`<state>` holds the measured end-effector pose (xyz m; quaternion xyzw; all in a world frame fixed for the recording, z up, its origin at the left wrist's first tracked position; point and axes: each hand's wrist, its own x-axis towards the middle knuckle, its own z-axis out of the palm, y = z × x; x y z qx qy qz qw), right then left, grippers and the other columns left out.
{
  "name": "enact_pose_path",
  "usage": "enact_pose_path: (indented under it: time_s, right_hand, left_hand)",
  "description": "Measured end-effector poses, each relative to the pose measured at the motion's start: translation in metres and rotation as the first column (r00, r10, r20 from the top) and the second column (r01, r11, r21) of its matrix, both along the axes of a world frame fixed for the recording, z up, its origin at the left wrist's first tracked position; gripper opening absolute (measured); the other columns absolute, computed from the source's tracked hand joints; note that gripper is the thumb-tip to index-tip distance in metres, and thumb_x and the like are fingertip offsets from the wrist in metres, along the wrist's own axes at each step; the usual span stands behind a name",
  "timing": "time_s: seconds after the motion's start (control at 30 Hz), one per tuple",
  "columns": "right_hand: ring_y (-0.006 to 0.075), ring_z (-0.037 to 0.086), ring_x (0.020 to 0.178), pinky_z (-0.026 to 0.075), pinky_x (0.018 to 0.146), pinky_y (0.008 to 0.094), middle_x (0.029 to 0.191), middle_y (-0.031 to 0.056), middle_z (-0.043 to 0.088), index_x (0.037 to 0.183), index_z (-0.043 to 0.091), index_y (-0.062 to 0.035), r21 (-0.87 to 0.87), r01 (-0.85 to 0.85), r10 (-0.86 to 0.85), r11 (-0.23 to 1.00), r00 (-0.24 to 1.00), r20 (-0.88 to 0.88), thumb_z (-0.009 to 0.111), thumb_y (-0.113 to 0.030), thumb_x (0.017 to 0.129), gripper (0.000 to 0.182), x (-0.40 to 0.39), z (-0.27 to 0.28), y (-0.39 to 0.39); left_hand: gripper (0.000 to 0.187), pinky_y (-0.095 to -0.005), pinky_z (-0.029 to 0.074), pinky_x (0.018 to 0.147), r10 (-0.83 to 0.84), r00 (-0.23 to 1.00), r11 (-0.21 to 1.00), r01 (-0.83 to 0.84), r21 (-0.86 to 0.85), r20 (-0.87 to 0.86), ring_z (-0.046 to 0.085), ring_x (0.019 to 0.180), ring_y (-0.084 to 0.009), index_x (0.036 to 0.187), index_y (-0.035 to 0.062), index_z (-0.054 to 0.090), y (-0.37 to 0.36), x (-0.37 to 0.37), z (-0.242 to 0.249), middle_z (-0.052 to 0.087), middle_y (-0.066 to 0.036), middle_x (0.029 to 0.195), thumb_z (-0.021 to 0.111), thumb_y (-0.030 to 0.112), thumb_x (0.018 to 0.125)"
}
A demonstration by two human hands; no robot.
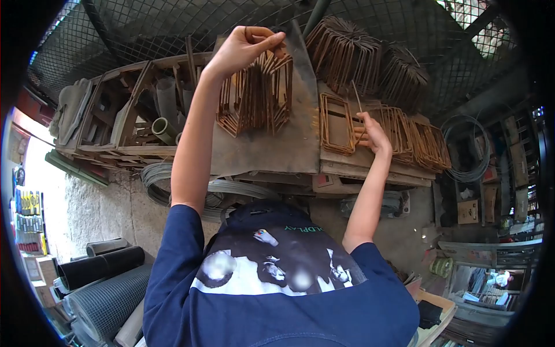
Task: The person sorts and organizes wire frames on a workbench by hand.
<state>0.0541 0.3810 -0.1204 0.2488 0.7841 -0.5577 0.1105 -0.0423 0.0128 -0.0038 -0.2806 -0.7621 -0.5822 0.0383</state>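
My left hand [254,43] is raised at the top of a bundle of rusty rebar stirrups [254,95], its fingers curled and thumb pressed in. What it pinches, if anything, I cannot make out. The bundle of bent rectangular loops stands on a flat metal-topped bench [300,124]. To the right, my right hand [374,136] is closed round a thin metal rod [356,97] that points up from its fingers. Right beside those fingers lies a separate rectangular stirrup [325,124]. More rusty stirrups [428,144] lean in a row to the right of this hand.
Further stirrup bundles [347,49] stand at the back against wire mesh. Wooden frames [124,110] hold a pale green tube [164,130] at left. Coiled wire [156,179] lies below the bench, and another coil [471,165] hangs at right. Mesh rolls [110,301] rest at lower left.
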Motion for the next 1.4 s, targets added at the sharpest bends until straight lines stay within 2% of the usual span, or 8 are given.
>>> enact_pose_path:
  time_s: [0.1,0.3,0.77,0.87,1.03,1.07,1.23,1.4]
  right_hand:
    - [0.038,0.041,0.125,0.029,0.105,0.0502,0.135,0.0313,0.037,0.143,0.022,-0.0011,-0.132,-0.019,0.008,0.991,0.997,-0.082,0.049,-0.062,0.084,0.089,0.009,-0.009,0.015]
    - [0.0419,0.034,0.13,0.027,0.106,0.0534,0.134,0.0368,0.033,0.144,0.018,0.0009,-0.44,0.041,-0.097,0.897,0.99,-0.105,0.045,-0.07,0.082,0.098,0.026,-0.017,0.022]
    - [0.0462,0.011,0.137,0.018,0.11,0.0528,0.149,0.03,0.001,0.149,0.012,-0.0159,-0.376,-0.006,-0.091,0.926,0.967,-0.239,0.056,-0.072,0.075,0.102,-0.021,-0.03,0.012]
    - [0.0481,0.013,0.136,0.019,0.109,0.0519,0.145,0.0368,0.002,0.149,0.001,-0.0122,-0.434,0.096,-0.202,0.896,0.958,-0.204,0.065,-0.064,0.073,0.112,-0.031,-0.028,0.002]
    - [0.0393,0.032,0.13,0.027,0.105,0.0517,0.15,0.0238,0.008,0.145,0.024,-0.0089,-0.449,0.306,-0.471,0.84,0.821,-0.322,0.071,-0.05,0.074,0.094,-0.048,-0.038,0.005]
    - [0.0318,0.045,0.119,0.035,0.099,0.0501,0.145,0.0216,0.025,0.142,0.027,-0.0073,-0.418,0.36,-0.518,0.834,0.772,-0.369,0.074,-0.046,0.073,0.092,-0.051,-0.043,0.005]
    - [0.0238,0.052,0.1,0.046,0.081,0.0393,0.12,0.0198,0.046,0.133,0.027,-0.0021,-0.214,0.309,-0.371,0.927,0.665,-0.648,0.077,-0.045,0.072,0.09,-0.046,0.015,-0.021]
    - [0.0221,0.053,0.107,0.045,0.091,0.0314,0.117,0.0218,0.049,0.132,0.027,-0.0015,-0.03,-0.04,-0.008,0.999,0.47,-0.882,0.074,-0.039,0.076,0.082,-0.046,0.132,-0.06]
  left_hand:
    - [0.031,-0.0178,0.031,0.047,0.038,0.996,0.999,-0.038,-0.005,-0.079,0.041,0.052,0.0012,0.092,0.0092,0.072,0.002,-0.002,-0.005,0.066,0.006,0.069,0.061,0.038,0.09]
    - [0.032,-0.0178,0.03,0.045,0.072,0.993,0.997,-0.075,-0.025,-0.092,0.039,0.05,0.0012,0.088,0.0105,0.072,0.003,-0.001,-0.005,0.064,0.008,0.068,0.06,0.04,0.09]
    - [0.035,-0.0177,0.033,0.047,0.063,0.993,0.998,-0.065,-0.011,-0.104,0.045,0.054,0.0013,0.089,0.0103,0.072,0.002,-0.005,-0.008,0.064,0.006,0.07,0.063,0.044,0.087]
    - [0.038,-0.0196,0.043,0.062,0.063,0.997,0.995,-0.066,-0.068,-0.048,0.059,0.065,-0.0022,0.094,0.0095,0.072,0.002,-0.003,-0.005,0.07,0.0,0.075,0.065,0.045,0.085]
    - [0.039,-0.0224,0.042,0.058,0.05,0.996,0.998,-0.053,-0.039,-0.072,0.054,0.061,-0.0035,0.091,0.009,0.072,0.002,-0.003,-0.005,0.07,-0.001,0.076,0.064,0.046,0.085]
    - [0.039,-0.0225,0.042,0.058,0.035,0.998,0.998,-0.038,-0.055,-0.058,0.053,0.06,-0.0032,0.09,0.0083,0.072,0.001,-0.005,-0.005,0.07,0.0,0.075,0.065,0.046,0.084]
    - [0.035,-0.0195,0.041,0.059,-0.096,0.995,0.995,0.096,0.032,0.003,0.054,0.064,-0.0019,0.084,0.0036,0.071,0.0,-0.008,-0.002,0.068,0.0,0.073,0.068,0.039,0.084]
    - [0.034,-0.0203,0.042,0.061,-0.097,0.984,0.995,0.102,-0.025,0.147,0.056,0.065,-0.0025,0.083,0.002,0.071,-0.001,0.006,0.014,0.069,-0.002,0.073,0.07,0.036,0.083]
